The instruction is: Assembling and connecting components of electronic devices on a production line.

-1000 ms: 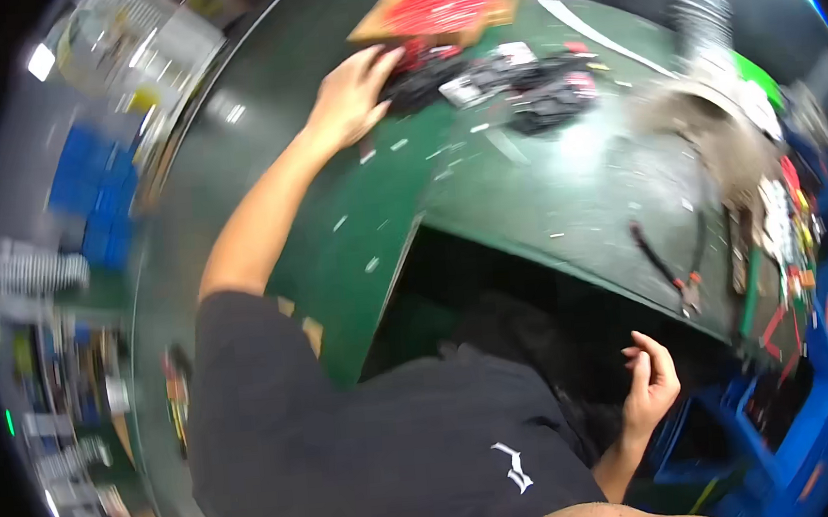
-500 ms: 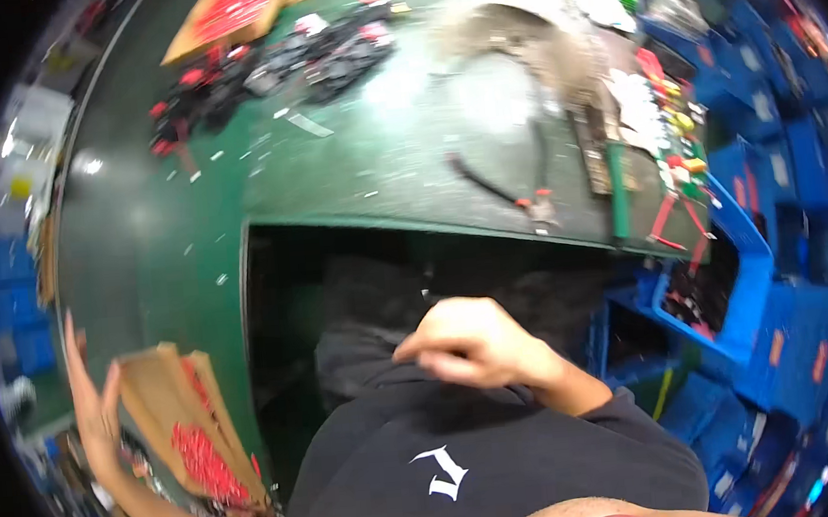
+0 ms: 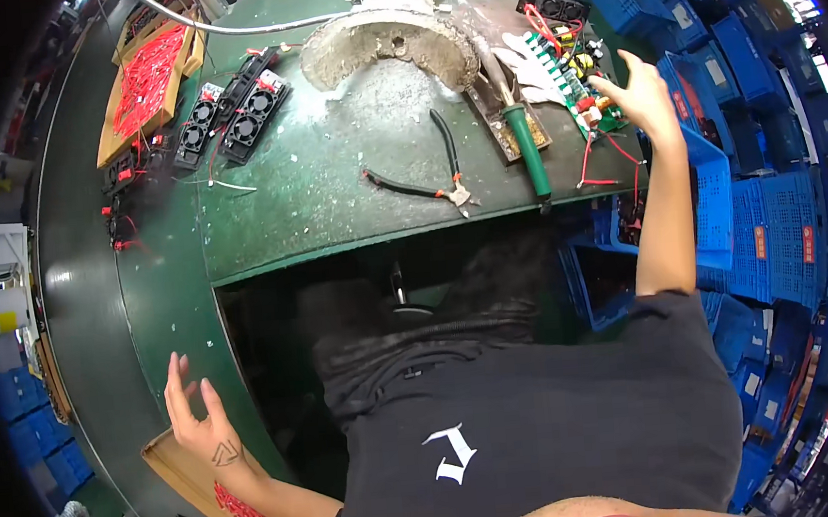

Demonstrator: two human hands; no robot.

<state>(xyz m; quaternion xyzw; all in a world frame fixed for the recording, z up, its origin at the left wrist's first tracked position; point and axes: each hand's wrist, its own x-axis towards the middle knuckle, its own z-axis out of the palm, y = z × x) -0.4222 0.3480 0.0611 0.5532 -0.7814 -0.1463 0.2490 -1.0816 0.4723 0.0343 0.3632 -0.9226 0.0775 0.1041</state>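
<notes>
My right hand point(image 3: 645, 99) reaches over the right part of the green bench with its fingers apart and nothing in them. It is close beside a green circuit board point(image 3: 576, 90) carrying yellow and red components, with red wires point(image 3: 601, 183) trailing off its near end. Left of the board, a soldering iron point(image 3: 526, 148) with a green handle rests across a shallow tray point(image 3: 504, 130). Cutting pliers point(image 3: 456, 193) lie spread near the front edge. My left hand point(image 3: 198, 416) hovers empty, fingers spread, above a cardboard box point(image 3: 182, 466) of red wires point(image 3: 244, 513).
A dusty extraction hood point(image 3: 388, 47) stands at the back middle. Black fan units point(image 3: 246, 126) and another cardboard box of red wires point(image 3: 147, 75) sit at the far left. Blue crates point(image 3: 715, 196) crowd the right side. A white glove point(image 3: 527, 65) lies behind the iron.
My right hand has swung from in front of my torso out to the circuit board. My left hand is now lower and further right in the picture. The view has shifted.
</notes>
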